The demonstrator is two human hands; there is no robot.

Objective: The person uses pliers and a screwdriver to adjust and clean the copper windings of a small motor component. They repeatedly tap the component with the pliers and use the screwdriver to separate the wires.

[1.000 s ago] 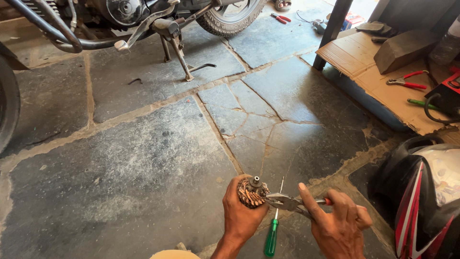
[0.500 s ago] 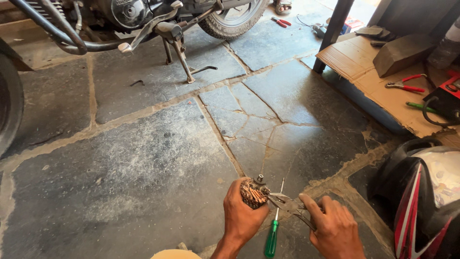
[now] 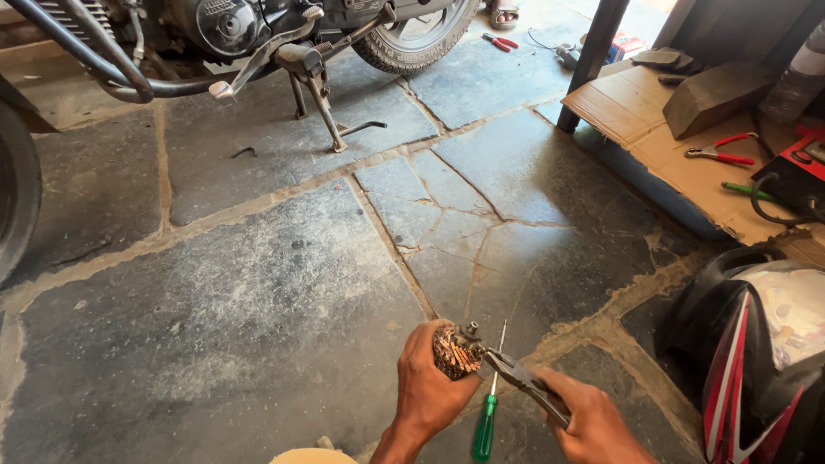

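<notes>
1. The copper-wound part (image 3: pixel 454 351) is held low in the middle of the view, above the stone floor (image 3: pixel 258 344). It is small and round, with reddish copper coils on its side and a dark metal stub on top.
2. The left hand (image 3: pixel 427 387) is closed around this part from the left and from below.
3. The right hand (image 3: pixel 593 421) is clenched on the handles of the pliers (image 3: pixel 524 382), and their nose touches the stub on top of the part.
4. To do this step well, it seems best that the left hand holds the part firm and the pliers bite squarely, so the nose does not slip onto the thin coils.
5. A green screwdriver (image 3: pixel 487 412) lies on the floor just under the hands.
6. Further away stand a motorcycle (image 3: pixel 258 34) on its stand and a cardboard sheet (image 3: pixel 653 129) with red pliers (image 3: pixel 718 150).
</notes>
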